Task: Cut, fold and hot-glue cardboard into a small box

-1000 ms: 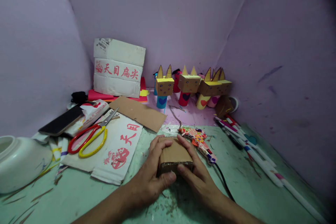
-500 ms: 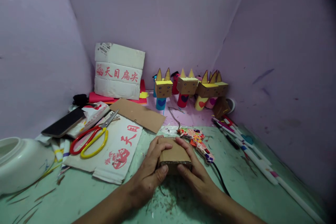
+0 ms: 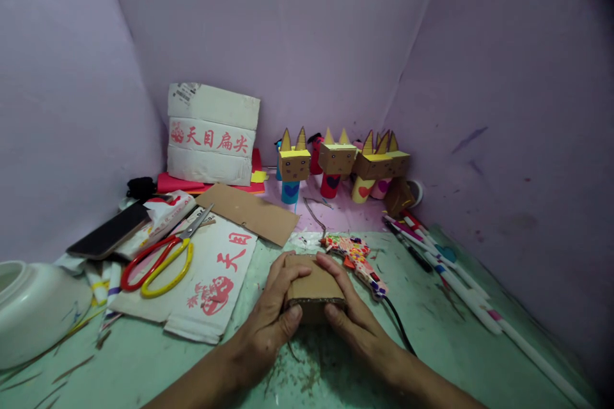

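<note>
Between my two hands is a small brown cardboard box (image 3: 314,286), its front top edge showing a dark, rough seam. My left hand (image 3: 273,307) wraps the box's left side, with the thumb on the front and fingers over the top. On the opposite side my right hand (image 3: 357,310) grips it the same way, thumb at the front corner. Just behind the right hand lies a flower-patterned glue gun (image 3: 357,262) with a black cord. To the left, scissors (image 3: 165,255) with red and yellow handles rest on a white printed cardboard piece (image 3: 215,294).
Cardboard figures with pointed ears (image 3: 294,166) stand in a row at the back. A brown cardboard sheet (image 3: 249,211), a dark phone-like slab (image 3: 109,230) and a white jar (image 3: 43,307) lie left. Paper rolls and pens (image 3: 460,287) line the right wall.
The view has shifted slightly, so the scene sits a little further left and lower. Both hands keep their hold on the box, with hardly any change in grip.
</note>
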